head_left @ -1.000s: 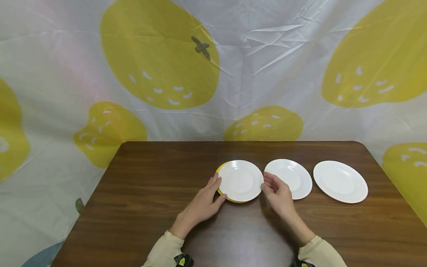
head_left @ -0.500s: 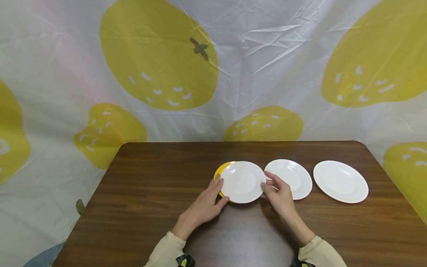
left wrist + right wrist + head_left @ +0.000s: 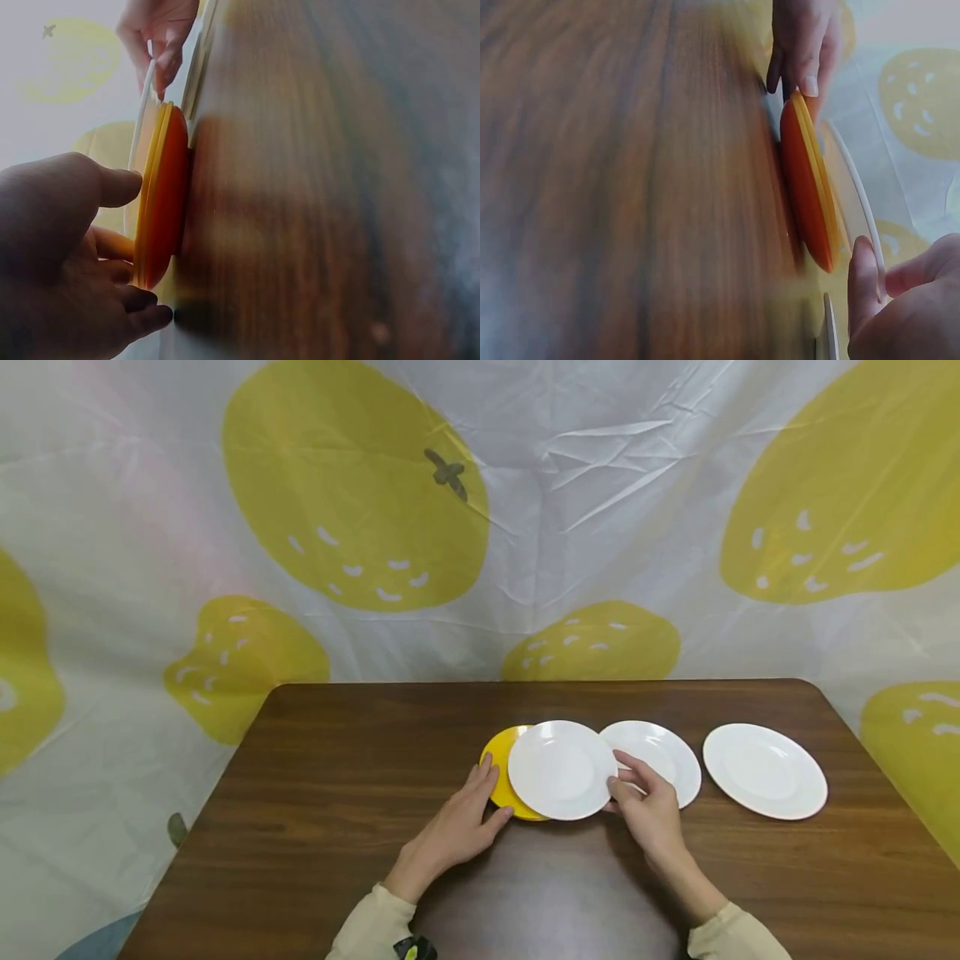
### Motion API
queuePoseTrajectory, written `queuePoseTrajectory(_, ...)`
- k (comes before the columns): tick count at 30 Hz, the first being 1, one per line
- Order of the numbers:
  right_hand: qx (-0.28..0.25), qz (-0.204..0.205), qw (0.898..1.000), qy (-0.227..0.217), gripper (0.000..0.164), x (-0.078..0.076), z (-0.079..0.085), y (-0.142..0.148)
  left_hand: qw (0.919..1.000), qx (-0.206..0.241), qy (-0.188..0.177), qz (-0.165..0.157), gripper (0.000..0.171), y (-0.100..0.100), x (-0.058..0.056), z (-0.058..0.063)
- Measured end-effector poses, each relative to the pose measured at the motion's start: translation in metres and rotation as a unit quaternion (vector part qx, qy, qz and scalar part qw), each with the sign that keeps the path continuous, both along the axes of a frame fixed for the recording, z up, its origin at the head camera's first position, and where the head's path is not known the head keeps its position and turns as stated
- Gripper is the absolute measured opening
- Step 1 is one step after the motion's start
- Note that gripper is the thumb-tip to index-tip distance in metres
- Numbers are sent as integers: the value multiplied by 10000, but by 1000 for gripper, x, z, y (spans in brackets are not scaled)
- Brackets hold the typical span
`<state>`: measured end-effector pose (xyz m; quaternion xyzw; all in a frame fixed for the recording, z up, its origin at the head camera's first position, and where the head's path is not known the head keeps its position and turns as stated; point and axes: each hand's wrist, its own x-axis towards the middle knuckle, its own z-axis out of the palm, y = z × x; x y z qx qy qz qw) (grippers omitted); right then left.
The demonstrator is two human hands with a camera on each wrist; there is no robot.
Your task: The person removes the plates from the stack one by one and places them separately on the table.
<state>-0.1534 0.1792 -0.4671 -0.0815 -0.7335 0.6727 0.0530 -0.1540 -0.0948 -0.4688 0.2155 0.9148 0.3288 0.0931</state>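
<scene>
Glossy, smooth plates [image 3: 562, 770] (wood-grained table [image 3: 352, 768])

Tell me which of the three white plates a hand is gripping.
The leftmost white plate in the head view: the right hand pinches its rim. Neither the middle white plate nor the rightmost white plate is gripped.

White plate [image 3: 562, 770]; yellow plates [image 3: 505, 783] (perhaps orange beneath).

You are in a screened-off indoor spot, whether home or studio you cannot tell, shown by the creased, fruit-printed cloth [image 3: 585, 518] hanging behind and on both sides of your wood-grain table [image 3: 337, 777].
</scene>
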Motion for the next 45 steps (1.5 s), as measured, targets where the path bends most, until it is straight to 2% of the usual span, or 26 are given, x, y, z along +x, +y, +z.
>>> queuePoseTrajectory(9, -139, -273, 9995, -9, 44, 8, 2, 13, 10000, -35, 59, -17, 70, 0, 0, 2)
queuePoseTrajectory(21, 135, -587, 9981, -95, 44, 26, 0, 40, 9998, -211, 39, -13, 71, 2, 0, 4)
queuePoseTrajectory(34, -260, -886, 9956, -170, 46, 40, -2, 58, 9993, -351, 64, 116, 73, 2, 2, 4)
queuePoseTrajectory(45, -467, -1222, 9908, -358, 46, 57, -5, 76, 9997, -244, 88, 33, 72, 0, 2, 5)
